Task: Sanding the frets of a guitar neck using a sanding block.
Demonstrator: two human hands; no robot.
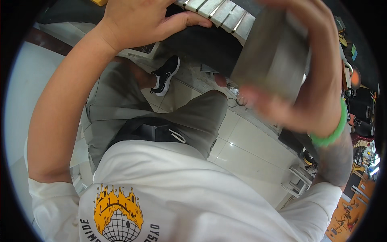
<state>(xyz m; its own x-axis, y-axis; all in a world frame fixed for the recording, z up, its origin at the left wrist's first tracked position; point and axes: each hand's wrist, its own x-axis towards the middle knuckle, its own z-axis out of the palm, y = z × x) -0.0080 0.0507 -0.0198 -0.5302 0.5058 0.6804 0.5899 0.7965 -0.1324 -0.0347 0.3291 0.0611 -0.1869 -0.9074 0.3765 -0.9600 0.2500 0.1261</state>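
Observation:
My right hand [318, 80] is wrapped round a grey, box-shaped block [270, 52] with a metallic look. Motion blurs both, so the block's exact kind cannot be made out. Beside it, at the top, runs a row of flat silver-white pieces [221, 14] split by narrow dark gaps. My left hand [139, 20] is at the upper left, its thumb stretched out toward the near edge of that row. The other left fingers are mostly cut off by the upper rim of the picture.
A black surface [201, 44] lies under the row. Below are my legs, a black shoe [166, 76] and the tiled floor [242, 149]. At the right are a white stool-like frame [297, 181], an orange board with tools [346, 213] and assorted clutter.

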